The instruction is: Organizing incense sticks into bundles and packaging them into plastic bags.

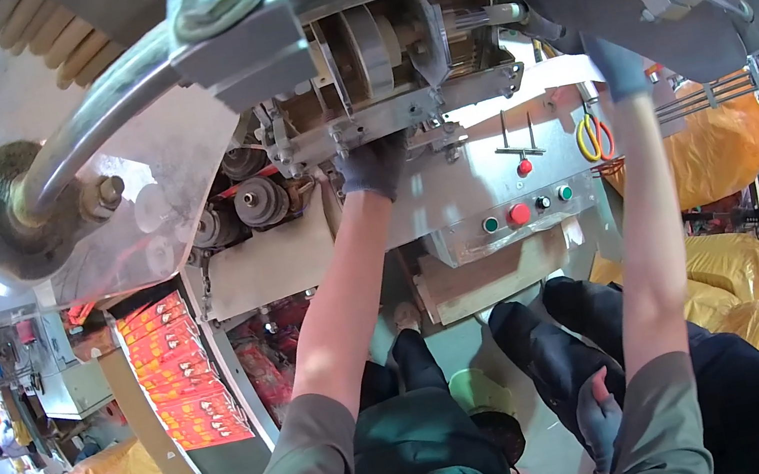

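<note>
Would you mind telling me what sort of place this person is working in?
Most likely a factory floor, at a packaging or production machine. Both gloved hands, left hand and right hand, reach into a metal machine with a push-button panel; stacked red cartons and yellow sacks surround it.

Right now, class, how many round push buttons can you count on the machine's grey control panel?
4: a green round button, a larger red one, a small black one and a green one, left to right. Others may be hidden.
</note>
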Demonstrator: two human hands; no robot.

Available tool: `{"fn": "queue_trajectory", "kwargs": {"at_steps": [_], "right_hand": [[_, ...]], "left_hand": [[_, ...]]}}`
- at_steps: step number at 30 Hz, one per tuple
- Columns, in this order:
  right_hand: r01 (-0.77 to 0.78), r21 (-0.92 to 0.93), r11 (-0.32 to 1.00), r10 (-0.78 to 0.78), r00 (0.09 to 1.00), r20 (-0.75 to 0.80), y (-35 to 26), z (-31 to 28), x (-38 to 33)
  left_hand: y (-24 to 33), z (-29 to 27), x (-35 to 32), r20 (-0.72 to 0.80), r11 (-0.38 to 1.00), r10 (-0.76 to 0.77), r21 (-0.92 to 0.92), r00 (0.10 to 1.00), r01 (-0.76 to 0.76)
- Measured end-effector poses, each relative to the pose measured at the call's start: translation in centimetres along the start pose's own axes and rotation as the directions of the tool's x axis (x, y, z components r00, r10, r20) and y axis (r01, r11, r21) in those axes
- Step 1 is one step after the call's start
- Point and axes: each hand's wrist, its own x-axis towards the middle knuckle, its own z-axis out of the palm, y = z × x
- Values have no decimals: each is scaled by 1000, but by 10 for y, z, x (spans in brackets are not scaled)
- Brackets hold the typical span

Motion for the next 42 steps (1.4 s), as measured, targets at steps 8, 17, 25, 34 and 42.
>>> {"fn": "queue_trajectory", "kwargs": {"at_steps": [8, 17, 25, 34, 42], "right_hand": [[-91, 87, 992, 120, 892, -436, -24, 21, 21], [-212, 887, 411, 695, 702, -155, -91, -32, -29], [-328, 689, 647, 335, 933, 130, -43, -82, 10], [-64, 107, 992, 62, 998, 21, 24, 21, 58], [-74, 117, 990, 34, 948, 315, 5, -43, 71]], "left_hand": [[10, -11, 4, 93, 998, -45, -33, 995, 49], [-7, -5, 2, 138, 997, -77, 5, 987, 77], [4, -1, -4, 210, 991, -108, -49, 972, 121], [-1, 0, -6, 198, 994, -86, -44, 976, 96], [-6, 0, -8, 230, 999, -53, 18, 972, 50]]}}
